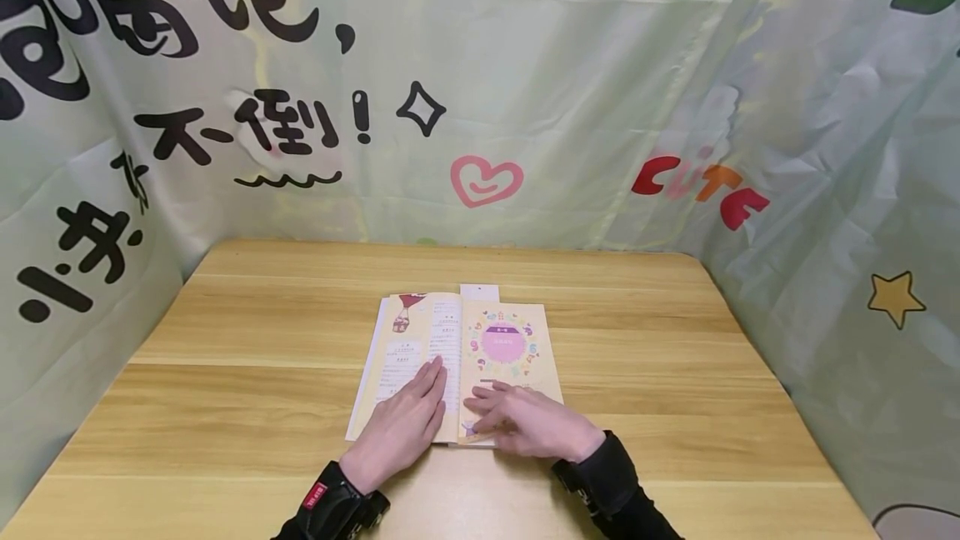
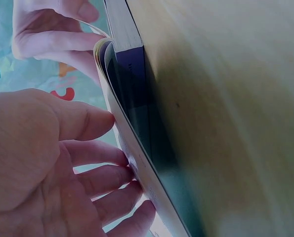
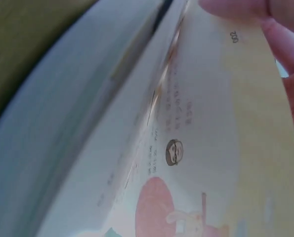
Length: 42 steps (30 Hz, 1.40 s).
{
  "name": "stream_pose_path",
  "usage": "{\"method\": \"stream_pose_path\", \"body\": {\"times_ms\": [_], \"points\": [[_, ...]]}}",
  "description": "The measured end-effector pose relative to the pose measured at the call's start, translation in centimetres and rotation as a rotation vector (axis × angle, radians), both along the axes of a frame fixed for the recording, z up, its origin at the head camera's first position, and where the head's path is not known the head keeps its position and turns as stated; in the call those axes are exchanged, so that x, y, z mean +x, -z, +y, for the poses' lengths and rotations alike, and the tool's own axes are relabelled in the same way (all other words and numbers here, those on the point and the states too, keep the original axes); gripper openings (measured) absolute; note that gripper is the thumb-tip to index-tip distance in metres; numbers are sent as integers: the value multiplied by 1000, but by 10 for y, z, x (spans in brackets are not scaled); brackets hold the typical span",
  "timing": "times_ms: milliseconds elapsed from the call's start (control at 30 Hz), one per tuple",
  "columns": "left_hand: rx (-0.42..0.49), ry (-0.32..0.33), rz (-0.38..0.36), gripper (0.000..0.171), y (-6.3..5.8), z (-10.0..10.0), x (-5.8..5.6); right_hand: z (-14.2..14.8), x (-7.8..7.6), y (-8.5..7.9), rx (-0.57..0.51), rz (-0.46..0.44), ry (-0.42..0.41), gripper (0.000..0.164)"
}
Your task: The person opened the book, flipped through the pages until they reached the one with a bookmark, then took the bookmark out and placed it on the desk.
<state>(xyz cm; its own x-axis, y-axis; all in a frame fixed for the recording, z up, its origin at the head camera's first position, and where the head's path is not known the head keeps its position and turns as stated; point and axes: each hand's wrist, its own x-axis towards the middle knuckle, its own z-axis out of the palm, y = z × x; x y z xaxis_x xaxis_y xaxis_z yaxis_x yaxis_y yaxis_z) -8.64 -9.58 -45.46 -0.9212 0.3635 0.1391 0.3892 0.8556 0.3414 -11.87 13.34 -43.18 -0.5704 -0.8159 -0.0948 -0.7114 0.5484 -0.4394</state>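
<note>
An open book (image 1: 408, 365) lies on the table, with printed text on its left page and a pink circle ringed by small drawings on its right page. My left hand (image 1: 397, 427) rests on the left page with its fingers extended. In the left wrist view, the fingertips of that left hand (image 2: 33, 163) touch the paper. Over the lower right page, my right hand (image 1: 536, 423) pinches a page near its bottom edge. The right wrist view shows this lifted page (image 3: 201, 94), curved away from the pages beneath, with the thumb against its printed side.
A white card or slip (image 1: 480, 292) sticks out above the book's top edge. The wooden table (image 1: 645, 340) extends around the book. Printed cloth (image 1: 570, 90) hangs behind and along both sides of the table.
</note>
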Motion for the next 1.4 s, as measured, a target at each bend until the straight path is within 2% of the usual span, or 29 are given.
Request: {"method": "stream_pose_path", "body": {"times_ms": [233, 433, 567, 700, 967, 1233, 1400], "points": [[5, -2, 0, 48, 0, 0, 0, 5, 0, -5, 13, 28, -2, 32], [11, -4, 0, 48, 0, 0, 1, 11, -1, -9, -6, 47, 31, 42], [16, 0, -9, 49, 0, 0, 1, 14, -2, -9, -5, 93, 52, 46], [10, 20, -11, 48, 0, 0, 0, 17, -3, -9, -22, 151, 67, 50], [21, 62, -41, 47, -1, -1, -1, 17, -5, -10, -59, 210, 99, 55], [22, 63, -38, 47, -2, 0, -1, 18, -6, -12, -118, 366, 98, 44], [28, 70, -31, 47, -3, 0, 0, 19, -7, -14, -148, 494, 92, 47]]}}
